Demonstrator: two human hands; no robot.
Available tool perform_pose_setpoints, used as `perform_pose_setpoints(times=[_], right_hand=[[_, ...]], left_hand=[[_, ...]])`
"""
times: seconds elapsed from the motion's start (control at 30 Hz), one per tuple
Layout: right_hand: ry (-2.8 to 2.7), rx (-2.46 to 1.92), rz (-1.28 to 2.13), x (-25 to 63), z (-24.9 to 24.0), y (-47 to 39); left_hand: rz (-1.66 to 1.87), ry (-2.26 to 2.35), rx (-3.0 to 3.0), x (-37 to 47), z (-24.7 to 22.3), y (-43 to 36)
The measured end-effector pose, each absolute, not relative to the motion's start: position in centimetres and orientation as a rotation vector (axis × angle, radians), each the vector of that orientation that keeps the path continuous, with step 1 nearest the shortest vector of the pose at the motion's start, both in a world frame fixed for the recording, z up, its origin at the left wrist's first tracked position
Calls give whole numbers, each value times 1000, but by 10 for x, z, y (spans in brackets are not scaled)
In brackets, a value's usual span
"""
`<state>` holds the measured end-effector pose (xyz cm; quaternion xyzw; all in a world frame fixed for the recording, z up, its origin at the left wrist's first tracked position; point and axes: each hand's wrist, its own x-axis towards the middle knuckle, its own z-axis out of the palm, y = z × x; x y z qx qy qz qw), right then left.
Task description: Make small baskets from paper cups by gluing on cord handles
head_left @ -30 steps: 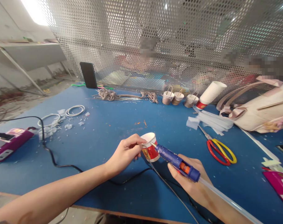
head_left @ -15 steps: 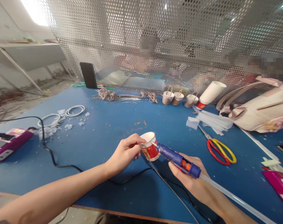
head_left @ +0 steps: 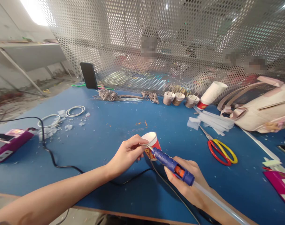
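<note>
A red and white paper cup (head_left: 150, 137) is pinched at its near left rim by my left hand (head_left: 130, 150), its fingers closed. My right hand (head_left: 186, 178) is wrapped round a blue hot glue gun (head_left: 169, 162), whose nozzle points left and meets the cup's rim close to my left fingertips. A long clear glue stick (head_left: 217, 201) sticks out of the gun's back end. From the cup a thin grey cord (head_left: 170, 187) trails down toward the table's front edge. Whether the nozzle touches the cord is hard to make out.
Red-and-yellow scissors (head_left: 221, 151) and clear glue sticks (head_left: 215, 122) lie right. Behind stand cord-wrapped cups (head_left: 178, 99), stacked paper cups (head_left: 212, 93) and a phone (head_left: 89, 75) before a perforated metal panel (head_left: 123, 40). A black cable (head_left: 69, 167) crosses from a purple power strip (head_left: 13, 145).
My right hand has moved the glue gun left and slightly down, bringing its nozzle along the rim to my left fingertips. My left hand and the cup have hardly shifted.
</note>
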<state>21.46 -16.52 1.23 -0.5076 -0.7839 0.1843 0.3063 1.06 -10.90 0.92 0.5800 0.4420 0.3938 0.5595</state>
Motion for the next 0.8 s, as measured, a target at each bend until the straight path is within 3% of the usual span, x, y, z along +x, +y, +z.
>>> perform_pose_setpoints(times=[0.53, 0.8], right_hand=[[-1415, -1676, 1056, 238, 15, -151], [-1708, -1878, 635, 260, 20, -86]], left_hand=[[938, 1043, 1294, 7, 8, -105], [977, 1037, 1260, 6, 6, -103]])
